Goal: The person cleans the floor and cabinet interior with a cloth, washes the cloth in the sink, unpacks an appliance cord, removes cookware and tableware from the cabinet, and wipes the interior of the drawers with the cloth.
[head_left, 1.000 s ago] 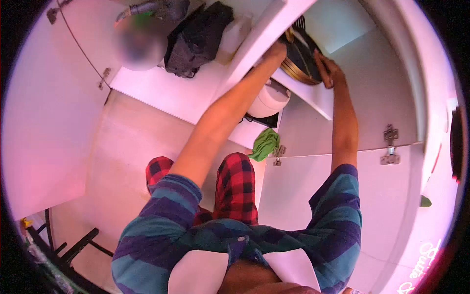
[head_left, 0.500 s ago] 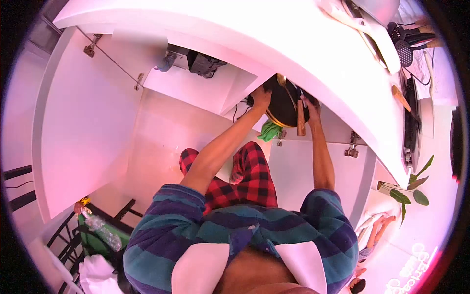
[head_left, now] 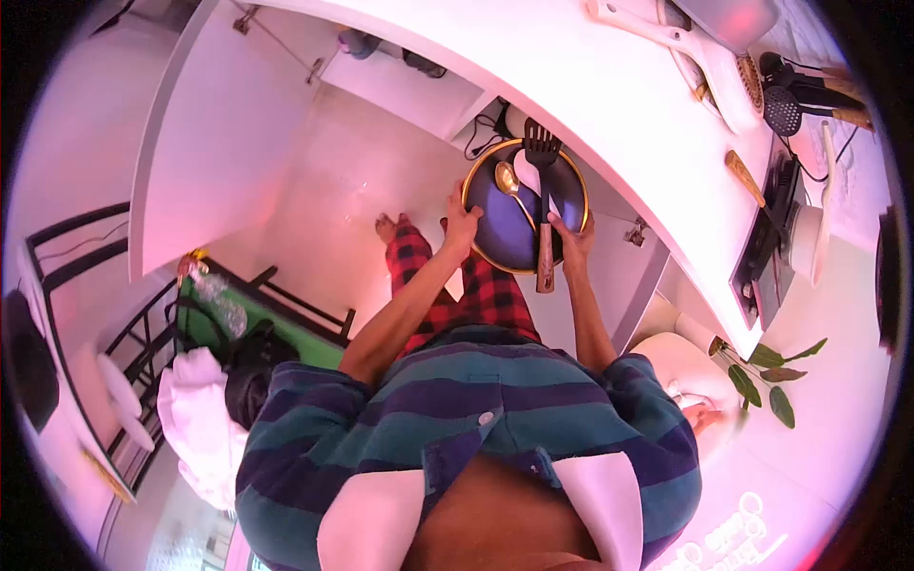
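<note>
A round dark plate (head_left: 500,228) with a gold rim is held between my two hands in front of the open cabinet. My left hand (head_left: 462,221) grips its left edge, fingers partly under the rim. My right hand (head_left: 575,238) holds the right edge, its thumb near the handle of a black slotted spatula (head_left: 545,190). That spatula lies across the plate, its brown handle end towards me. Beside it rests a gold spoon (head_left: 507,181). Something white, too covered to name, lies under the spatula head.
The white counter (head_left: 571,67) curves above the cabinet, with utensils (head_left: 783,109) and a stove (head_left: 766,228) at right. An open cabinet door (head_left: 214,143) stands at left. A plant (head_left: 781,376) is at right, a green-seated chair (head_left: 286,319) at lower left.
Both hands have drawn the plate, with the spatula and spoon on it, out of the cabinet and towards my body. The view has risen, showing more counter and room.
</note>
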Action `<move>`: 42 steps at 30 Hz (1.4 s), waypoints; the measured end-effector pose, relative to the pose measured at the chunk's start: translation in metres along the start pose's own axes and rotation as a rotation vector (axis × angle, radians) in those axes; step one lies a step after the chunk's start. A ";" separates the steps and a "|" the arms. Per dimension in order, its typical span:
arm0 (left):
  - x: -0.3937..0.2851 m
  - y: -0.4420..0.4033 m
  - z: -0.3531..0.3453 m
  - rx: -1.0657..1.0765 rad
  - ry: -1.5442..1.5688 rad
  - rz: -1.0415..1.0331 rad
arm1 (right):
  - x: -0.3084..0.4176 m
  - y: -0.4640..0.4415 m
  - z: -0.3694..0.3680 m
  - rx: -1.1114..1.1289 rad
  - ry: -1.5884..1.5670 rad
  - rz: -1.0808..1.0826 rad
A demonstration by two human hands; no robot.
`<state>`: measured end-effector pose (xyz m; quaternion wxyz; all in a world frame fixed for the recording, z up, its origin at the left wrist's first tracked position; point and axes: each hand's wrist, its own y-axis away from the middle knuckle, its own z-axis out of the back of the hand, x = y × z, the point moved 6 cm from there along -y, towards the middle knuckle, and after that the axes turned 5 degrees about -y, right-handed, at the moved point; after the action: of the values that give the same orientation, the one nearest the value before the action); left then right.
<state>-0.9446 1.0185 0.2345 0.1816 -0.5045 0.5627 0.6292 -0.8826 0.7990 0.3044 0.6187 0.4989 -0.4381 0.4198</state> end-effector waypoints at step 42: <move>-0.171 0.121 -0.230 0.293 0.233 0.036 | 0.207 0.016 0.239 -0.151 0.061 0.187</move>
<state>-0.8686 0.8350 0.4744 0.1752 -0.5320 0.6744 0.4810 -0.8728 0.5831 0.5358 0.6258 0.3950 -0.4938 0.4566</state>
